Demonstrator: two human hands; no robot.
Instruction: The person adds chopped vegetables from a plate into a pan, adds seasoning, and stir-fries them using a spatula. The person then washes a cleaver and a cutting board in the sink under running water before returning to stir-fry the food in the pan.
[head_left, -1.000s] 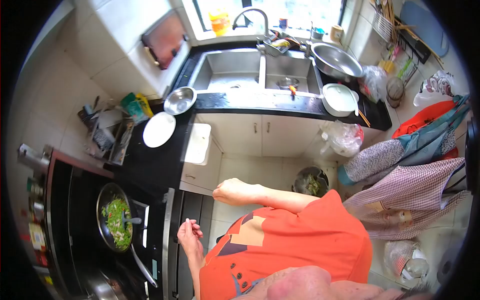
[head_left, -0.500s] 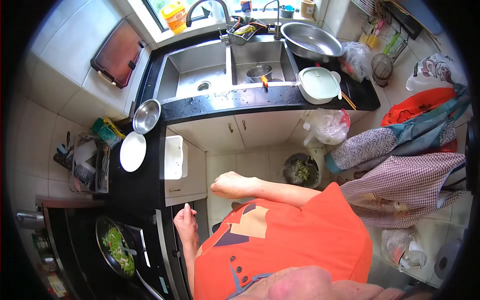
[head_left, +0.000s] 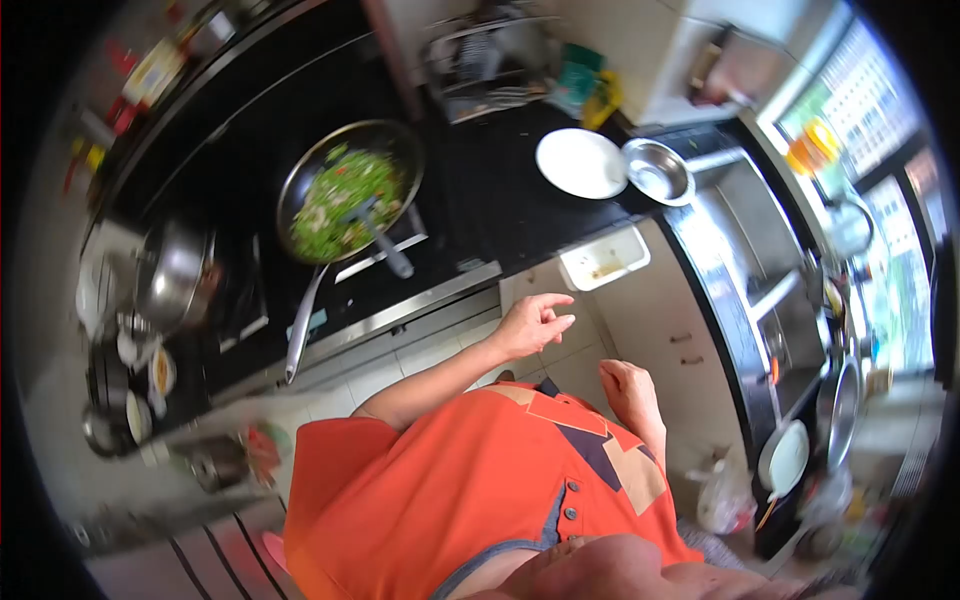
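Observation:
My left hand [head_left: 538, 325] is in front of the counter edge, its thumb and index finger apart, with nothing in it. To its right my right hand [head_left: 632, 395] is curled into a loose fist in front of the cabinet doors, and no object shows in it. On the stove stands a frying pan [head_left: 300, 215] holding chopped green vegetables [head_left: 345, 200] with pale and red bits. A grey spatula [head_left: 385, 245] lies in the pan, its handle over the rim. The pan's long handle [head_left: 303, 325] points towards me. Neither hand touches the pan.
A white plate [head_left: 580, 163] and a steel bowl [head_left: 658, 172] sit on the black counter. A white bin [head_left: 606, 258] hangs on the cabinet front. A steel pot [head_left: 175, 275] stands left of the pan. The sink [head_left: 745, 225] is at right, a dish rack [head_left: 485, 60] behind.
My view has swung left from the sink to the stove, so the pan now lies ahead. My left hand has risen and its fingers have spread; my right has drawn back.

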